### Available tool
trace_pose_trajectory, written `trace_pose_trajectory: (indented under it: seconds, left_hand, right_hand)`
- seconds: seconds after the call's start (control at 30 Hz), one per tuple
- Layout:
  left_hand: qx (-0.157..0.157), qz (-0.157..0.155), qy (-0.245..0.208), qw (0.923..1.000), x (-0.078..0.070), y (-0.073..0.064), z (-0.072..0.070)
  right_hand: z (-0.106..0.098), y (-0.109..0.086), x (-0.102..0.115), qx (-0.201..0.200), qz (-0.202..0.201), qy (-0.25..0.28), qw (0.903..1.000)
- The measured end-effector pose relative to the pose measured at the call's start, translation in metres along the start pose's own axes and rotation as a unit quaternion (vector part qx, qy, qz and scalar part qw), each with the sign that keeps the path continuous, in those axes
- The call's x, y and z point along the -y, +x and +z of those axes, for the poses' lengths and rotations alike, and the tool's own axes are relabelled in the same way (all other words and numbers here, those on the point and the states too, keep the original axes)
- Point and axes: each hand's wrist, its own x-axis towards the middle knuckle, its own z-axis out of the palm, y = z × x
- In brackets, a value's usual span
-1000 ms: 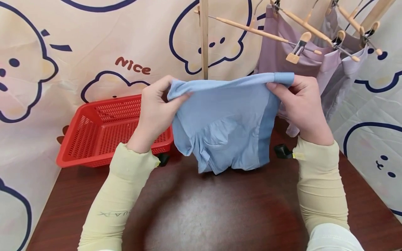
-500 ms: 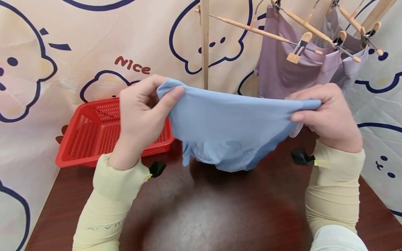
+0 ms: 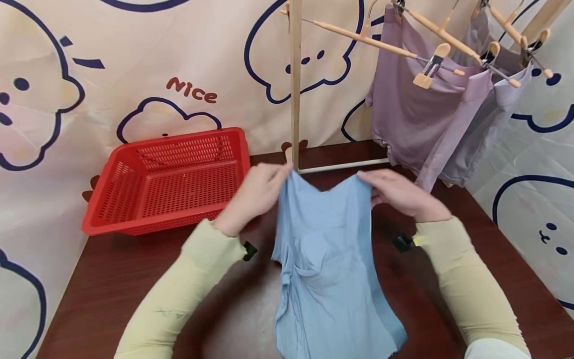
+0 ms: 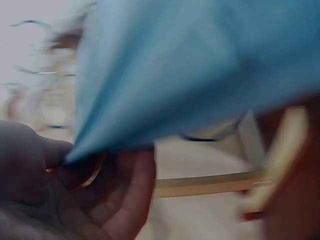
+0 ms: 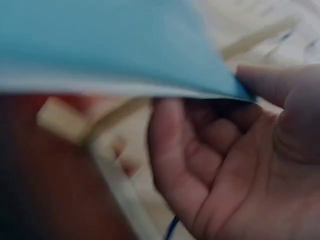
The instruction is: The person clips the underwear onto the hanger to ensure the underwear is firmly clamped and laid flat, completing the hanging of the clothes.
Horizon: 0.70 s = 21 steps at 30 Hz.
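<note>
A pair of light blue shorts (image 3: 327, 269) with a darker blue band down one side hangs spread before me in the head view. My left hand (image 3: 260, 192) pinches its upper left corner, and my right hand (image 3: 401, 192) pinches the upper right one. Between the hands the top edge sags in a shallow V. In the left wrist view the blurred blue cloth (image 4: 190, 65) comes to a point between thumb and fingers of the left hand (image 4: 100, 195). The right wrist view has the cloth's corner under the thumb of the right hand (image 5: 225, 155), other fingers curled below.
A red perforated basket (image 3: 166, 219) sits on the dark wooden table (image 3: 112, 289) at the left. Behind the shorts stands a wooden rack post (image 3: 296, 89). At the upper right, mauve and grey garments (image 3: 412, 104) hang from clip hangers, beside one bare hanger (image 3: 358, 37).
The hands have moved closer together and lower, away from the stretched-wide hold. The shorts, earlier bunched and pulled taut along the top, now hang longer down toward the table's front.
</note>
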Motion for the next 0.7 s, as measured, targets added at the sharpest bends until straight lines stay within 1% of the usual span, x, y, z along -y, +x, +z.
trace_pose_trajectory:
  seconds: [0.03, 0.07, 0.1, 0.13, 0.2, 0.27, 0.33, 0.4, 0.47, 0.5, 0.53, 0.6, 0.67, 0.7]
  left_hand:
    - [0.019, -0.028, 0.016, 0.9993, 0.012, 0.003, 0.013]
    - [0.031, -0.052, 0.022, 0.9979, 0.021, 0.005, 0.023]
    - [0.039, -0.074, 0.026, 0.9961, 0.029, 0.007, 0.032]
    - [0.041, -0.094, 0.028, 0.9943, 0.036, 0.009, 0.039]
    - [0.033, -0.118, 0.03, 0.992, 0.047, 0.012, 0.05]
    - [0.009, -0.13, 0.036, 0.9908, 0.054, 0.015, 0.056]
    - [-0.026, -0.138, 0.039, 0.9894, 0.06, 0.02, 0.06]
    - [-0.064, -0.145, 0.033, 0.9868, 0.063, 0.025, 0.063]
    - [-0.087, -0.153, 0.014, 0.9843, 0.066, 0.03, 0.065]
    - [-0.092, -0.158, 0.006, 0.983, 0.067, 0.032, 0.066]
    - [-0.092, -0.167, -0.003, 0.9817, 0.067, 0.033, 0.066]
    - [-0.076, -0.182, -0.013, 0.9802, 0.068, 0.033, 0.067]
    - [-0.052, -0.184, -0.015, 0.9814, 0.07, 0.03, 0.067]
    - [-0.037, -0.181, -0.013, 0.9828, 0.07, 0.026, 0.066]
  right_hand:
    - [-0.002, 0.006, -0.014, 0.0, 0.05, -0.026, 0.9984]
    - [-0.005, 0.012, -0.026, -0.003, 0.085, -0.044, 0.9954]
    - [-0.008, 0.016, -0.037, -0.01, 0.109, -0.061, 0.9921]
    - [-0.011, 0.02, -0.045, -0.02, 0.126, -0.073, 0.9891]
    - [-0.017, 0.026, -0.055, -0.033, 0.137, -0.078, 0.9869]
    - [-0.023, 0.032, -0.061, -0.052, 0.136, -0.076, 0.9864]
    - [-0.027, 0.04, -0.064, -0.085, 0.128, -0.082, 0.9847]
    - [-0.03, 0.048, -0.065, -0.129, 0.116, -0.105, 0.9791]
    - [-0.031, 0.057, -0.066, -0.173, 0.106, -0.113, 0.9725]
    - [-0.031, 0.06, -0.066, -0.191, 0.099, -0.115, 0.9698]
    - [-0.03, 0.063, -0.067, -0.206, 0.09, -0.114, 0.9677]
    - [-0.027, 0.067, -0.066, -0.23, 0.071, -0.098, 0.9657]
    - [-0.024, 0.067, -0.065, -0.247, 0.053, -0.091, 0.9633]
    - [-0.022, 0.065, -0.064, -0.252, 0.045, -0.096, 0.9618]
